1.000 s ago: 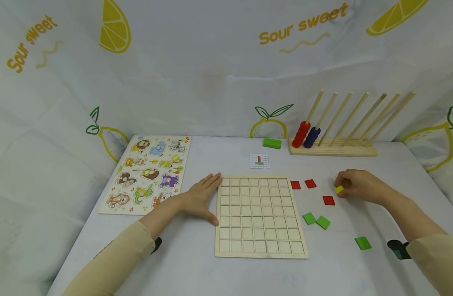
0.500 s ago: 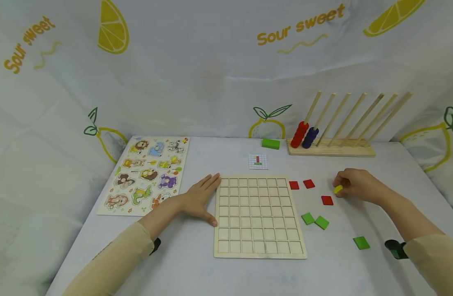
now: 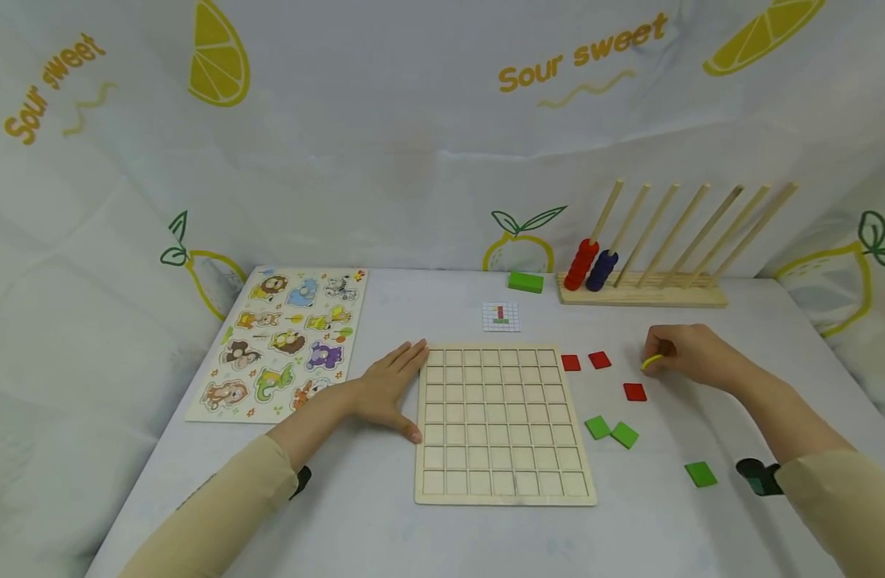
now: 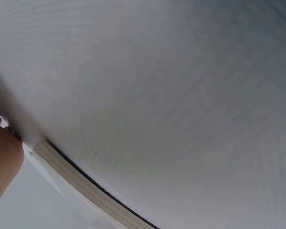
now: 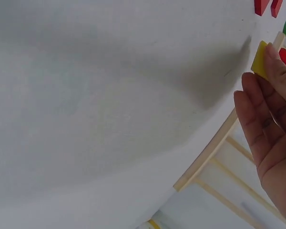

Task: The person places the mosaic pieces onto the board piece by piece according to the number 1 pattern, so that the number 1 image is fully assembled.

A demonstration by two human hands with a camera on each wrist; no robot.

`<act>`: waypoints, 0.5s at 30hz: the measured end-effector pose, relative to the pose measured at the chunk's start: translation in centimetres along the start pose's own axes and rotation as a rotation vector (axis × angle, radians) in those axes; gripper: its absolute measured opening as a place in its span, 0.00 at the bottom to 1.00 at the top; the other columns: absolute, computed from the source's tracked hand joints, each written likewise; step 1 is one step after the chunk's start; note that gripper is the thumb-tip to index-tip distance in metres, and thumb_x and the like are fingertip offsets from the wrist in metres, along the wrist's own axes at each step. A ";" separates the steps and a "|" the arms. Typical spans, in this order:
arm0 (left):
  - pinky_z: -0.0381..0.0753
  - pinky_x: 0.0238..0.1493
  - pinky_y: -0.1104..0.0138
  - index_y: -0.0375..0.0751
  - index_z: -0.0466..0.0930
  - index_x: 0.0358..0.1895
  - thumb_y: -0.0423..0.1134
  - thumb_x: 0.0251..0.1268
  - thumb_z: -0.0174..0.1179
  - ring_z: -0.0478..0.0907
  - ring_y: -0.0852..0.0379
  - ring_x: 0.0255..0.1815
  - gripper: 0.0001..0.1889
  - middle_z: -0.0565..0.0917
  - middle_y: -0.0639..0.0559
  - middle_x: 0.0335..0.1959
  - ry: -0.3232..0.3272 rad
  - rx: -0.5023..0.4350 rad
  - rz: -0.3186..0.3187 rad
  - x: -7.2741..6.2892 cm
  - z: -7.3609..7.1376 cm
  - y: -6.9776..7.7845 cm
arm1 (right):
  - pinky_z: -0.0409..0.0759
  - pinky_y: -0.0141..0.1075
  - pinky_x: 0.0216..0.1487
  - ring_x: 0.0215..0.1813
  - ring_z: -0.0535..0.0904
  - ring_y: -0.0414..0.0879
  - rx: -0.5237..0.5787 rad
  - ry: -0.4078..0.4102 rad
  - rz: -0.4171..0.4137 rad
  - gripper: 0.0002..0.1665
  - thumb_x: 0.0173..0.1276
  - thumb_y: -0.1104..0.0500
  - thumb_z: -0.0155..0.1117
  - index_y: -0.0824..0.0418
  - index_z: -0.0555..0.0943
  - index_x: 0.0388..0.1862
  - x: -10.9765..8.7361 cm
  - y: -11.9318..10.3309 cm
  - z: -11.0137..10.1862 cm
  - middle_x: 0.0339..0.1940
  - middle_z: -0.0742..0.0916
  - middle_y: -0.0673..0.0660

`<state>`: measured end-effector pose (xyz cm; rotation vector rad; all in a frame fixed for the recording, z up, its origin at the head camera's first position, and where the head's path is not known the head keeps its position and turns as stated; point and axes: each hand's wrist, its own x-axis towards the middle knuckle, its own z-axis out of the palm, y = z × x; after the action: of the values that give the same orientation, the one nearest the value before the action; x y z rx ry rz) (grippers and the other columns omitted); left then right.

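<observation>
I see animals (image 3: 287, 341) in the puzzle (image 3: 197, 413); the left hand (image 3: 385, 393), spread wide, touches the board (image 3: 503, 500), probably steadying it, though my wrist feed barely shows it. The rack (image 3: 641, 298) bears red beads (image 3: 581, 265) and blue beads (image 3: 602, 270). Near red tiles (image 3: 634, 392), the right hand (image 3: 688, 351) pinches the yellow tile (image 5: 259, 61), a grip suiting its thinness.

Three red tiles (image 3: 634, 392), three green tiles (image 3: 700, 474), one yellow tile (image 5: 259, 60). One each: grid board (image 3: 503, 434), pattern card (image 3: 500, 317), animal board (image 3: 264, 358), peg rack (image 3: 641, 296). Rack has seven pegs (image 3: 673, 235), two bead stacks (image 3: 581, 265).
</observation>
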<state>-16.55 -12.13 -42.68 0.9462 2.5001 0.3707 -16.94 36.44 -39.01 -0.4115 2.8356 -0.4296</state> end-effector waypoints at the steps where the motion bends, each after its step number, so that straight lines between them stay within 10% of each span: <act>1: 0.43 0.82 0.43 0.37 0.32 0.80 0.67 0.44 0.72 0.30 0.40 0.84 0.71 0.33 0.44 0.83 0.000 0.000 -0.001 0.0 0.0 0.0 | 0.78 0.29 0.36 0.36 0.76 0.43 0.005 0.012 -0.006 0.09 0.58 0.63 0.74 0.55 0.80 0.30 0.1 -0.2 -0.1 0.30 0.85 0.47; 15: 0.44 0.81 0.42 0.38 0.34 0.80 0.67 0.44 0.72 0.32 0.39 0.84 0.70 0.35 0.44 0.84 0.002 -0.014 -0.005 -0.2 -0.2 0.2 | 0.81 0.30 0.32 0.34 0.83 0.45 0.179 0.089 -0.052 0.05 0.62 0.64 0.71 0.58 0.82 0.35 2.0 -4.1 -0.4 0.32 0.88 0.53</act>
<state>-16.40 -12.14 -42.37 0.9346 2.4980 0.3874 -17.92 32.22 -37.71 -0.4408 2.8445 -0.7227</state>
